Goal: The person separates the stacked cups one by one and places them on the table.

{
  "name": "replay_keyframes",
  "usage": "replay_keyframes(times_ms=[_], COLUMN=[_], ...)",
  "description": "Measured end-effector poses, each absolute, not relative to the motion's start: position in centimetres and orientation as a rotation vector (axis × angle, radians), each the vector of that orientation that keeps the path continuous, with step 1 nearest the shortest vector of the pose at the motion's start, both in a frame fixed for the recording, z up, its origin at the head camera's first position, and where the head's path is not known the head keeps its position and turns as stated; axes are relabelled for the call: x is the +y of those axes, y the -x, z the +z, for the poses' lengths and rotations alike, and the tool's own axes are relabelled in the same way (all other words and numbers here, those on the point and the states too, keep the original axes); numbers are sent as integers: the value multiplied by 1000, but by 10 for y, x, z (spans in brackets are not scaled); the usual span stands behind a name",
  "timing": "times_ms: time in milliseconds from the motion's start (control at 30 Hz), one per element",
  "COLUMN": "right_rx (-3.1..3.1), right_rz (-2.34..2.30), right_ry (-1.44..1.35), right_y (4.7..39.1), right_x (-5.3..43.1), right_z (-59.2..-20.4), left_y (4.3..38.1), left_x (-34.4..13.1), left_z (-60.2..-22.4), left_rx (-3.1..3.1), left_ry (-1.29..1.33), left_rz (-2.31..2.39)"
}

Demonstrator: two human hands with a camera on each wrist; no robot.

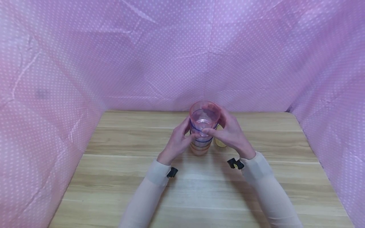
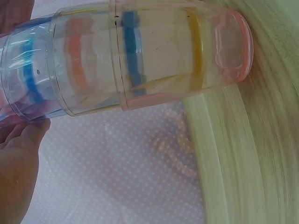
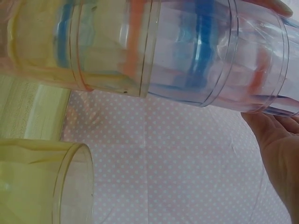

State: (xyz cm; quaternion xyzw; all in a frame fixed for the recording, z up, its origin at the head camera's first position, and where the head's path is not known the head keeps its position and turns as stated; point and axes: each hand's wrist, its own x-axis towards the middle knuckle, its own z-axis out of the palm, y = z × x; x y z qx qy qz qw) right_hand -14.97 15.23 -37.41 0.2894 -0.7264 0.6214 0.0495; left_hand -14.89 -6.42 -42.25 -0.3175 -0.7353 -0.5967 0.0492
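Cup stack [image 1: 201, 123] between the hands [image 1: 177, 143], lone cup [image 1: 220, 143] on the surface [image 1: 196, 193] just to its right, cloth [image 1: 182, 57] behind!

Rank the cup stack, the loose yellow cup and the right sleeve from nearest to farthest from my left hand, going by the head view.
1. Cup stack: held by the left hand, touching it.
2. Loose yellow cup: just right of the stack, partly hidden.
3. Right sleeve: farther right.
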Motion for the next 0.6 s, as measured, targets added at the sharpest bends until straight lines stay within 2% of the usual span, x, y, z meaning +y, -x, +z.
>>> replay_keyframes(times_ms=[600], right_rx=[-2207], right_rz=[1909], right_ry=[-868], right_y=[150], right_x=[154], right_z=[-375], left_y=[147], left_x=[-65], left_z=[-423], left_rx=[-2256], left_ry=[947], left_rz=[-1748])
